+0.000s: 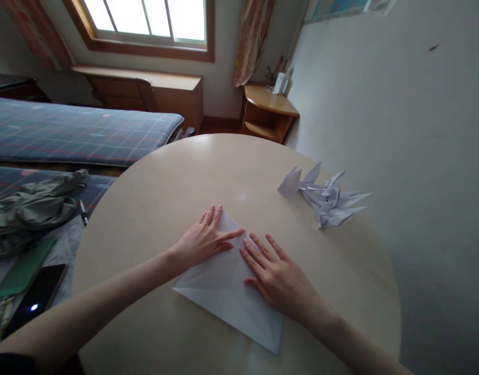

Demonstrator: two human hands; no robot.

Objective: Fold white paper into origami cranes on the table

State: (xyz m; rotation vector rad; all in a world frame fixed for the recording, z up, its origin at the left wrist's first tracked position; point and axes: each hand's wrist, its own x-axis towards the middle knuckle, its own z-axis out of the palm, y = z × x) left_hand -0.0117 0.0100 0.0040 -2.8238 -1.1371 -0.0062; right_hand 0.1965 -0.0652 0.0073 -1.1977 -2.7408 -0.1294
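A folded sheet of white paper (224,291) lies flat on the round table, with crease lines showing on its surface. My left hand (203,238) rests on its upper left part, fingers stretched out and thumb side towards the middle. Along the upper right edge lies my right hand (276,273), palm down with its fingers spread. Both hands touch the paper, and parts of its upper edges are hidden beneath them. Several folded paper cranes (327,198) sit in a cluster at the table's right side, apart from my hands.
The round table (165,187) stands against a white wall on the right. To the left, a plaid mattress (79,130) carries rumpled grey-green cloth (32,208), a pen (84,212), a green folder (24,268) and a dark phone (40,291). A corner shelf (270,101) stands beyond the table.
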